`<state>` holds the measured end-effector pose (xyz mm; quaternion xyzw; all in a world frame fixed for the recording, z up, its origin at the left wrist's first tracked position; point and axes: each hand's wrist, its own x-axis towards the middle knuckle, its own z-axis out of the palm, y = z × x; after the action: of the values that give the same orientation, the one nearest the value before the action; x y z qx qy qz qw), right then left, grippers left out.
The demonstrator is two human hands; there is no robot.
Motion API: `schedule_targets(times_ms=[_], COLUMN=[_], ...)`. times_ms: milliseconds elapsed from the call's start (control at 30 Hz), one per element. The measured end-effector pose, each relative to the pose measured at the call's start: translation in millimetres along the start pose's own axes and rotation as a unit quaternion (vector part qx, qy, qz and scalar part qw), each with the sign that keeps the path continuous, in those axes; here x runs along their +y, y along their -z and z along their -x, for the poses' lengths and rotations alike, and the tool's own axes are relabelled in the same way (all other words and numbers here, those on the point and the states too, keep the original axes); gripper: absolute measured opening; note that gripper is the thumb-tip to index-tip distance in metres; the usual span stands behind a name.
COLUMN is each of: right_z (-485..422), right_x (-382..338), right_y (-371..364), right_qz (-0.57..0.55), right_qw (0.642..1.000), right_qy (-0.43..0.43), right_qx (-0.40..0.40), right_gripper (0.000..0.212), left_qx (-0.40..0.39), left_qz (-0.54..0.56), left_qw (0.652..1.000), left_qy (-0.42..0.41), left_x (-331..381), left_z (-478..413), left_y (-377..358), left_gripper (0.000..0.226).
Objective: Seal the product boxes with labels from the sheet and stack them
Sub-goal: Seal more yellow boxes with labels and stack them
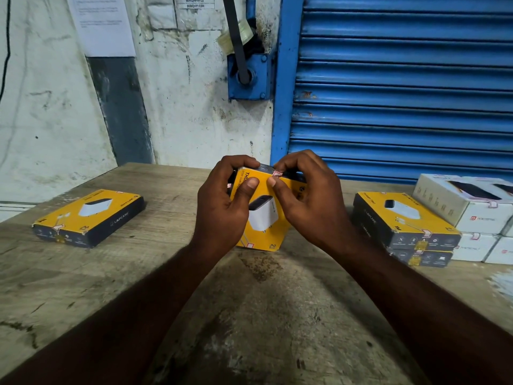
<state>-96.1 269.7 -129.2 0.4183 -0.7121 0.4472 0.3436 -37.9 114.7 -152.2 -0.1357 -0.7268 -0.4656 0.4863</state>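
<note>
label goes on a yellow box

my left hand [224, 201] grips the yellow box [263, 220] over the middle of the wooden table [83, 279], fingers curled over its top edge, thumb flat on its front. my right hand [305, 198] pinches a small pink-and-white label [277, 173] at that top edge. whether the box's lower edge touches the table i cannot tell. one matching box [88, 216] lies to the left; a stack of two [405, 226] sits to the right, just beside white boxes [469, 215], before a blue shutter [402, 93].
</note>
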Motion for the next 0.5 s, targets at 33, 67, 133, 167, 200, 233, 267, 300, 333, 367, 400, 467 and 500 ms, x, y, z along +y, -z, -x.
schedule_targets(times_ms=[33,67,133,167,200,233,267,300,333,367,400,467,500], right_z=[0.4,0.8,1.1,1.1,1.2,1.1,1.2,1.1,1.1,1.0,0.7,0.0,-0.1], right_x=[0.1,0.3,1.0,1.4,1.4,1.6,1.7,1.6,0.6,-0.6,-2.5,-3.9,-3.9], right_y=[0.0,-0.1,-0.3,-0.3,-0.3,-0.4,-0.2,0.1,0.5,0.9,1.5,2.7,2.7], right_qz=[0.000,0.001,0.003,0.003,0.002,0.001,0.002,0.001,-0.001,-0.009,-0.027,-0.077,-0.094], right_qw=[1.000,1.000,1.000,1.000,1.000,1.000,1.000,1.000,1.000,1.000,0.999,0.995,0.991], right_qy=[0.001,0.003,0.006,0.006,0.005,0.004,0.003,0.002,0.000,-0.006,-0.022,-0.068,-0.092], right_qx=[0.001,0.001,0.002,0.002,0.003,0.004,0.005,0.007,0.008,0.008,0.007,0.004,0.003], right_gripper=[0.013,0.012,0.012,0.012,0.012,0.012,0.013,0.014,0.016,0.021,0.028,0.042,0.046], left_qx=[-0.001,-0.003,-0.004,-0.004,-0.005,-0.005,-0.005,-0.004,-0.003,-0.003,-0.004,-0.004,-0.002], left_qz=[0.000,0.001,0.003,0.004,0.005,0.007,0.010,0.013,0.016,0.019,0.020,0.021,0.023], left_qw=[1.000,1.000,1.000,1.000,1.000,1.000,1.000,1.000,1.000,1.000,1.000,1.000,1.000], left_qy=[0.001,0.003,0.006,0.006,0.006,0.006,0.007,0.008,0.010,0.011,0.013,0.013,0.016], left_x=[-0.3,-0.3,0.2,0.6,1.1,1.3,1.6,1.3,0.8,0.0,-0.9,-2.7,-3.3], left_z=[0.1,0.2,0.2,0.1,0.1,0.3,0.5,0.7,0.9,1.0,1.1,1.0,0.8], left_y=[0.0,0.0,-0.2,-0.4,-0.6,-0.9,-1.1,-1.3,-1.4,-1.5,-1.6,-2.2,-2.9], left_gripper=[0.020,0.020,0.021,0.022,0.023,0.023,0.022,0.021,0.021,0.021,0.021,0.020,0.018])
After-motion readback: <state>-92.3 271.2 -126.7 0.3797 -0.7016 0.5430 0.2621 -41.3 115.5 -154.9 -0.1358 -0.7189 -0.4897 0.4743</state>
